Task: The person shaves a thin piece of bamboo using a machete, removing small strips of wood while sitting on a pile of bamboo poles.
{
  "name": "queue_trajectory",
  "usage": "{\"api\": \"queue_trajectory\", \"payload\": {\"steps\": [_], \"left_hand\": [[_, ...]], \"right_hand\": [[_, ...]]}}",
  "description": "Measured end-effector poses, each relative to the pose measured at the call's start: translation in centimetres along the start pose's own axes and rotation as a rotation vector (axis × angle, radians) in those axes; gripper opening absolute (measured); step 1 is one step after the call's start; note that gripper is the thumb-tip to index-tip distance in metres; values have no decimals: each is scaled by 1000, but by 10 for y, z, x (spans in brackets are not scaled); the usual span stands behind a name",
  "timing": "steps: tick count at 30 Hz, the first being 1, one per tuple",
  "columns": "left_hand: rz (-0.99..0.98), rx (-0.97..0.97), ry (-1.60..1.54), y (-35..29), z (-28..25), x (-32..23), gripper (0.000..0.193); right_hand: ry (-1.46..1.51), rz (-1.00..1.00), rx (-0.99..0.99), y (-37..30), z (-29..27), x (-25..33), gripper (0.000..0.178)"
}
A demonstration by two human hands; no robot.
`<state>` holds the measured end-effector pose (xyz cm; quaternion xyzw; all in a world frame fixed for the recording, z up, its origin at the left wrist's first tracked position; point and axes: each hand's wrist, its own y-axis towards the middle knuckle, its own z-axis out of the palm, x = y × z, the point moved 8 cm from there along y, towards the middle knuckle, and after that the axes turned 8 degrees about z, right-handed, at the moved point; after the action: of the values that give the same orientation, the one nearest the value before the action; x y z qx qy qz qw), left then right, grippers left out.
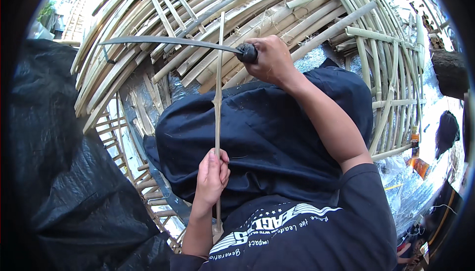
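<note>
My left hand [212,174] is closed around a narrow bamboo strip [218,122], which runs lengthwise away from me over my lap and has a knot partway along it. In my right hand [272,60] is the dark wrapped handle of a long, slightly curved knife [158,40], its blade pointing left. The blade crosses the strip near its far end; whether the two touch, I cannot tell. Dark cloth [277,122] covers my legs beneath the strip.
Beyond my knees lies a broad pile of split bamboo [277,21]. Tied bamboo slats [381,68] stand at the right, with a bottle [415,137] beyond them. Black sheeting [64,147] hangs at the left, beside a bamboo slat frame [153,192]. Another person [415,257] shows partly at lower right.
</note>
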<state>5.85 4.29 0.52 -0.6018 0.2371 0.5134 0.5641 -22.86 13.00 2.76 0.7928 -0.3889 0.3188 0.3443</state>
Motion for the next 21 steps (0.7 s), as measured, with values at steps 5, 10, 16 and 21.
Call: {"api": "queue_trajectory", "payload": {"steps": [5,10,16,21], "left_hand": [[25,-15,-2,24,12,-15,44],[15,-82,69,36,19,-25,44],[31,-98,188,23,24,-20,43],[-31,-102,183,10,20,-10,39]], "right_hand": [[-131,-66,85,-11,7,12,20],[-196,-95,148,-20,12,27,22],[-265,-63,87,-15,11,15,13],[-350,-92,79,-8,19,-4,12]]}}
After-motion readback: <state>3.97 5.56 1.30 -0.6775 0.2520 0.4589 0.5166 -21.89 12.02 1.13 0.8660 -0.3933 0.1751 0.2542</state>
